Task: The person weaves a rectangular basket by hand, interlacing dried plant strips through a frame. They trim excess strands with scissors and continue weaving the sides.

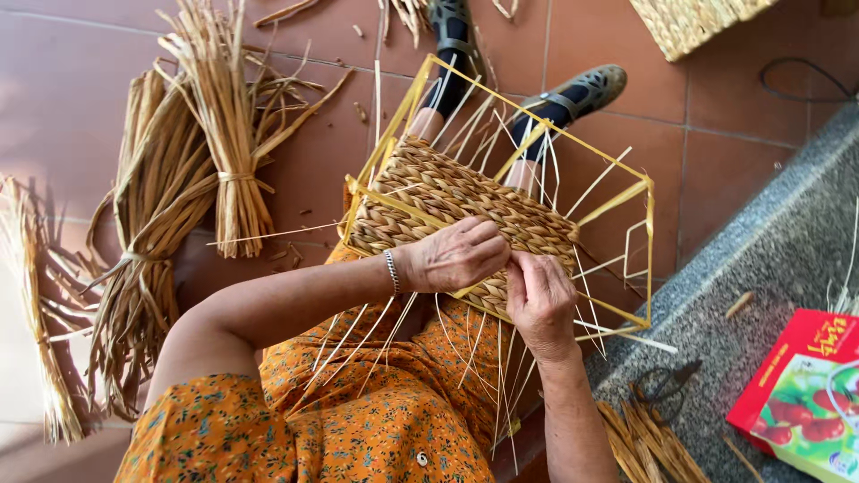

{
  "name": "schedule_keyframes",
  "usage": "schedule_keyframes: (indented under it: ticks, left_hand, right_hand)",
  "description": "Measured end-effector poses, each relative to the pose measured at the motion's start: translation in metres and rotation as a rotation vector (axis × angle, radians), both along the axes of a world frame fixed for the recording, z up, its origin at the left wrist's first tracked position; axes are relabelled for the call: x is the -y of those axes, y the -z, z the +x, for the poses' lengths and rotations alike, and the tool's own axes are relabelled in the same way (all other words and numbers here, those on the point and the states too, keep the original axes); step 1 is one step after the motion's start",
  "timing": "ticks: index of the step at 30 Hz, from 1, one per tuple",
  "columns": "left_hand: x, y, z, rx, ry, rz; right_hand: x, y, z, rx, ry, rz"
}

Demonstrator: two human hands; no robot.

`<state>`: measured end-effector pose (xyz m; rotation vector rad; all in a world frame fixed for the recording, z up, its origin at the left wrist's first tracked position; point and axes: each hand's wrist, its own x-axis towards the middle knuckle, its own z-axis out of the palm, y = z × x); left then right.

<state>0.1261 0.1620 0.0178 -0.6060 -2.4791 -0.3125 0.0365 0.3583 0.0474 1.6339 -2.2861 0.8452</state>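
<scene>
The left hand [458, 255] lies curled on the near edge of a half-woven straw basket [452, 201], gripping its braid. Just beside it, the right hand [540, 300] pinches thin pale strands there. The basket, on a yellow wire frame [637, 179], rests on the person's lap. Dried straw bundles [170, 192] lie on the tiled floor's left side.

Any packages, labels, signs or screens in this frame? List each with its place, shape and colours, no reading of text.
Cardboard box: lower right corner, lying flat on the grey speckled stone ledge, partly cut off by the frame edge; rectangular, red with a green panel showing red fruit, and some yellow print.
No signs, screens or separate labels are visible.
</scene>
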Motion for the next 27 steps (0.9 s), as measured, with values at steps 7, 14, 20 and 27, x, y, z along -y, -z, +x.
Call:
schedule_keyframes:
  ticks: [7, 14, 20, 27]
  left_hand:
    - [0.001, -0.012, -0.003, 0.194, -0.133, 0.191]
    - [0.079, -0.027, 0.004, 1.069, -0.121, 0.428]
    - [0.075, -0.025, 0.000, 0.839, -0.094, 0.603]
    - [0.053, -0.014, 0.028, 0.213, -0.078, 0.415]
  right_hand:
    - [0.013, 0.002, 0.002, 0.026, 0.048, -0.017]
    - [0.008, 0.004, 0.004, 0.078, 0.119, 0.039]
    - [0.011, 0.016, -0.005, 0.026, 0.152, 0.049]
    - [0.039, 0.022, 0.019, -0.046, -0.022, -0.011]
